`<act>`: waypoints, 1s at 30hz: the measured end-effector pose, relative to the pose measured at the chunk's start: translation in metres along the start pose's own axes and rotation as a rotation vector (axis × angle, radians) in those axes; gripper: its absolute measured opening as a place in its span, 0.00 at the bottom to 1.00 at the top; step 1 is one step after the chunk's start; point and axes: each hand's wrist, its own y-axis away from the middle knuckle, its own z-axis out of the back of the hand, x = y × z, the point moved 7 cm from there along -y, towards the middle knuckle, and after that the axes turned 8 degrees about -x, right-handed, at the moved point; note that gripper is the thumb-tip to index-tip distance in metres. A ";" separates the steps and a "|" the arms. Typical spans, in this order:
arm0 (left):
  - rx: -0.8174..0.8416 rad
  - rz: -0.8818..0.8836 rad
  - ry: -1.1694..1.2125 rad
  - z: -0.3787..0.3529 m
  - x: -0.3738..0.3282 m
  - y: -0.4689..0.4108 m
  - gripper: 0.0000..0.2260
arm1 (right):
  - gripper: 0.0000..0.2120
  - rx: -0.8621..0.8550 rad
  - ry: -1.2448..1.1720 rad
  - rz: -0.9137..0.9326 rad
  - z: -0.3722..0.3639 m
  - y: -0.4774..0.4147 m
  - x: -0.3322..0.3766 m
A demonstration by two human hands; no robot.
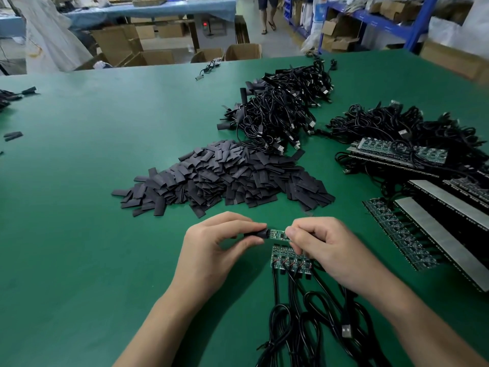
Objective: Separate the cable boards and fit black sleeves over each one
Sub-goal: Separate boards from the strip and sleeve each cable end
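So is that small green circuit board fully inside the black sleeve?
Only partly: the black sleeve covers one end; bare green circuit board shows beside it.

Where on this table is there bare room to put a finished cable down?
The broad green table left of the sleeve pile is bare, out to a few stray sleeves at the far left edge. The right side is crowded with the cable pile and board strips.
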 end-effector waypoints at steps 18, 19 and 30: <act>0.049 0.015 -0.044 -0.002 0.000 0.001 0.09 | 0.24 0.025 0.043 -0.031 0.000 0.000 -0.005; 0.048 0.019 -0.044 -0.002 0.000 0.001 0.09 | 0.24 0.025 0.045 -0.036 0.000 0.000 -0.006; 0.044 -0.156 -0.176 -0.003 -0.005 0.004 0.09 | 0.20 0.012 0.109 -0.026 -0.001 0.003 -0.005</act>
